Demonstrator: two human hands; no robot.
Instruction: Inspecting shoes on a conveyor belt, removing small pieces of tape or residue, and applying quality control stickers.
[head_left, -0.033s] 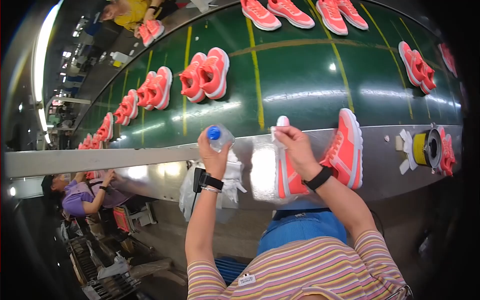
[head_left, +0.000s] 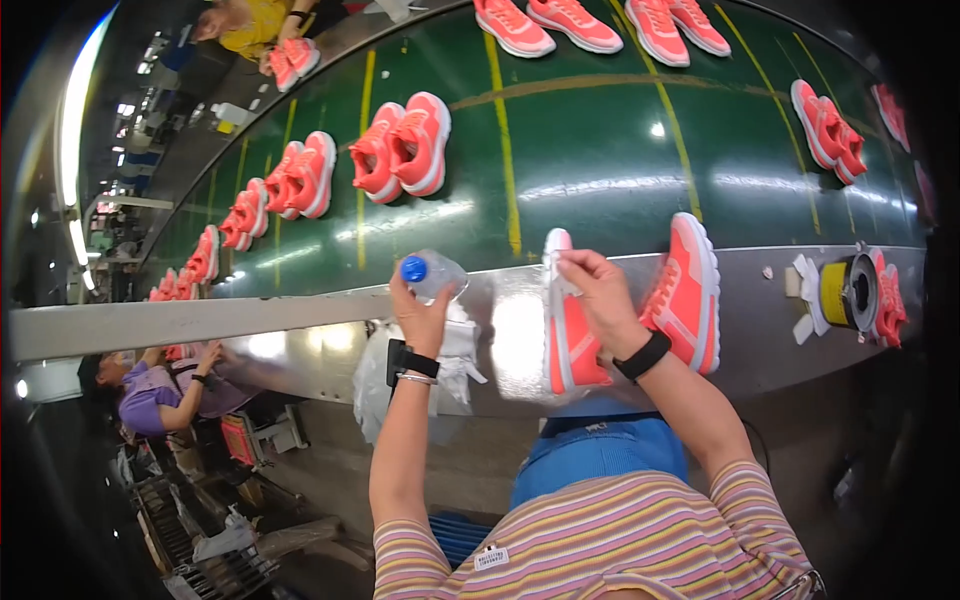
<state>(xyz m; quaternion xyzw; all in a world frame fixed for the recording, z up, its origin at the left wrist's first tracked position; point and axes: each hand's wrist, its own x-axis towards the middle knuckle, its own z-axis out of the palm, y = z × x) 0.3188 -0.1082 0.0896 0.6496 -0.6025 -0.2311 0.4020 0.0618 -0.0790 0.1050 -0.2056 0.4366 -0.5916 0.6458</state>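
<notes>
My left hand is closed around a clear plastic bottle with a blue cap, held above the metal ledge. My right hand has thumb and fingers pinched together over a coral-pink sneaker with a white sole. It hides part of that shoe, and what it pinches, if anything, is too small to make out. Right beside my right wrist lies the matching coral sneaker, its toe pointing away from me.
A green conveyor with yellow lines carries several pairs of coral sneakers. White crumpled plastic lies below my left hand. A grey bar juts in from the left. At right stands a yellow-and-black can. Co-workers are at left.
The whole view has shifted slightly to the left. My right fingertips have moved a little right relative to the sneaker's toe, uncovering more of it. My left hand still holds the bottle.
</notes>
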